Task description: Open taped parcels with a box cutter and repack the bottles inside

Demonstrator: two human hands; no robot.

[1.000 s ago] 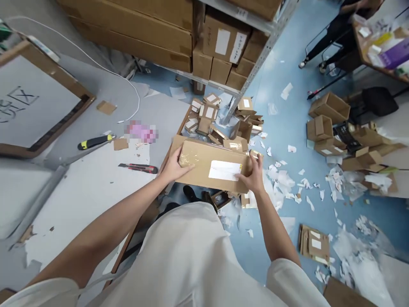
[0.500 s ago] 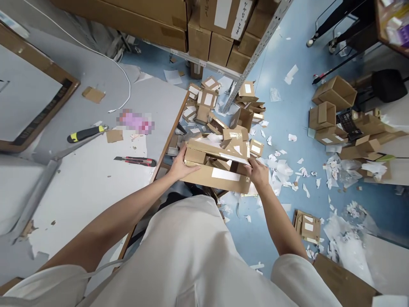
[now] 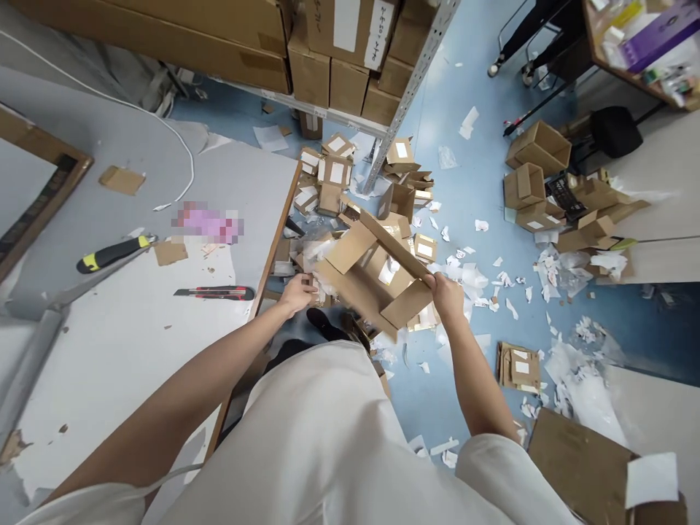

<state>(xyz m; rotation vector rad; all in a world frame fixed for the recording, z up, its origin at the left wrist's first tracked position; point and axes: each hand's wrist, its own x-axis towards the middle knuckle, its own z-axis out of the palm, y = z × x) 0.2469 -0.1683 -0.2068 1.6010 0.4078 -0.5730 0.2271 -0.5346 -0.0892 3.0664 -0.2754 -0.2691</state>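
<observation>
An open cardboard box hangs tilted in front of my body, its flaps standing out and its open side towards me. My right hand grips the box at its right corner, thumb and fingers closed on a long flap. Just left of the box, apart from it, is my left hand, its fingers curled together. A pixelated patch covers its fingertips, so I cannot make out what they hold. On the table lie a red and black box cutter and a yellow and black handled tool.
Small cardboard boxes are heaped on the floor below a metal shelf loaded with cartons. Torn paper is scattered over the blue floor. Flattened cardboard lies to the right. More open boxes stand farther right, near a cart.
My left hand has let go of the box and moved slightly left. The box has tipped open, its flaps now spread, still in my right hand. The view has shifted right.
</observation>
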